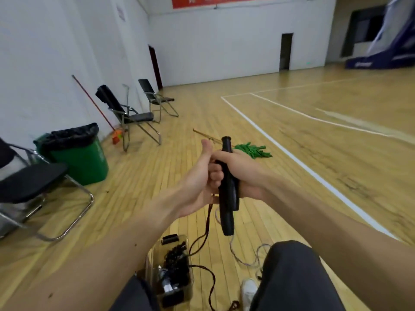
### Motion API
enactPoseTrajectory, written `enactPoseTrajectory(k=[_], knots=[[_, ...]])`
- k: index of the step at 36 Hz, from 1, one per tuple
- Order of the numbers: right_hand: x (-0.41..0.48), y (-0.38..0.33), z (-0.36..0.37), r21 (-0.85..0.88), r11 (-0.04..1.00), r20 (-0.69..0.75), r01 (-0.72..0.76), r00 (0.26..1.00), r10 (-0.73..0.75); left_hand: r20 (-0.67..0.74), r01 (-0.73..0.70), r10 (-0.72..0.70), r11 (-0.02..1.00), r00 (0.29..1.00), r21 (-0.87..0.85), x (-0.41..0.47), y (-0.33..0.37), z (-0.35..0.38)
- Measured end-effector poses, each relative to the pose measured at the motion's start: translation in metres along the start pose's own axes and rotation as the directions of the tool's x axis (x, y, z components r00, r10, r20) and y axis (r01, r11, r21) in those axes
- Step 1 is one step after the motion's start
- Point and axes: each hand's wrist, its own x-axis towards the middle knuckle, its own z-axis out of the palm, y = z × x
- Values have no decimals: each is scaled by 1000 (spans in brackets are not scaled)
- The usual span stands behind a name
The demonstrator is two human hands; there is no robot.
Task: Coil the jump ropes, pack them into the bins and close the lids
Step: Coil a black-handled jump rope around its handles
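Progress is judged to be partway. A clear bin [152, 254], set on the floor between the person's legs, is seen with no lid over it and with dark coiled stuff already inside, so at least one rope is taken as packed; the lid is yet to be closed. Just right of the bin a dark rope [208, 217] trails loose over the floor and is led up to the hands, so it is not yet coiled. Above and beyond the bin the left hand [197, 182] is held with its thumb raised and pressed against the other hand; its fingers are hidden, and what it holds, if anything, cannot be told. Right of it two black handles [227, 198] are held upright and side by side, well above the bin. They are gripped by the right hand [247, 176], whose fingers [217, 176] are curled tightly round them, with the tips showing on the handles' left side. Further right of the bin a pale rope [247, 259] is seen lying slack on the floor, likewise uncoiled. Coiling and packing of both ropes and closing of the lid are judged to be left.
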Motion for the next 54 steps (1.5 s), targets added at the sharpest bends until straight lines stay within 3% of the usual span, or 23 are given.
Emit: enactPoseTrajectory(k=[2, 5, 9, 16, 19, 21, 24, 27, 28, 30, 33, 35, 40, 47, 54], knots=[[-11, -15, 4, 49, 999, -18, 9, 1000, -8, 67, -14, 16, 1000, 998, -28, -17, 3, 8], [-27, -37, 11, 117, 991, -55, 60, 997, -54, 107, -10, 1, 996, 994, 90, -50, 10, 22], [-49, -60, 21, 134, 985, -76, 111, 992, -102, -32, -160, 174, 953, 984, 257, -81, 22, 37], [-93, -89, 58, -60, 993, -15, 98, 995, -99, -270, -384, 536, 803, 800, 456, -103, 63, 56], [-105, -101, 72, -139, 983, 16, 122, 993, -121, -201, -422, 654, 660, 729, 622, -111, 86, 55], [-114, -110, 77, -135, 980, 41, 144, 989, -139, -83, -406, 716, 484, 694, 775, -122, 96, 51], [-125, -116, 77, -125, 977, 79, 174, 983, -165, -22, -331, 829, 247, 559, 911, -141, 108, 44], [-135, -116, 80, -157, 980, 145, 122, 984, -99, -70, -341, 956, 170, 286, 925, -148, 127, 37], [-139, -116, 83, -168, 982, 176, 90, 983, -60, -57, -359, 968, 146, 246, 922, -149, 134, 35], [-147, -115, 89, -226, 972, 237, 68, 971, -13, 16, -457, 958, 122, 287, 881, -147, 145, 36], [-158, -117, 96, -292, 953, 295, 74, 955, 16, 138, -643, 829, 303, 541, 704, -147, 154, 43], [-163, -119, 96, -302, 952, 306, 56, 951, 42, 221, -681, 765, 353, 605, 642, -147, 156, 45], [-170, -113, 87, -354, 931, 341, 89, 939, 40, 271, -671, 774, 251, 572, 697, -142, 149, 35], [-167, -86, 75, -392, 918, 326, 66, 943, 72, 236, -627, 798, 213, 554, 749, -139, 138, 21], [-165, -62, 70, -472, 881, 303, 36, 945, 124, 274, -555, 761, 134, 588, 821, -139, 121, 14]])
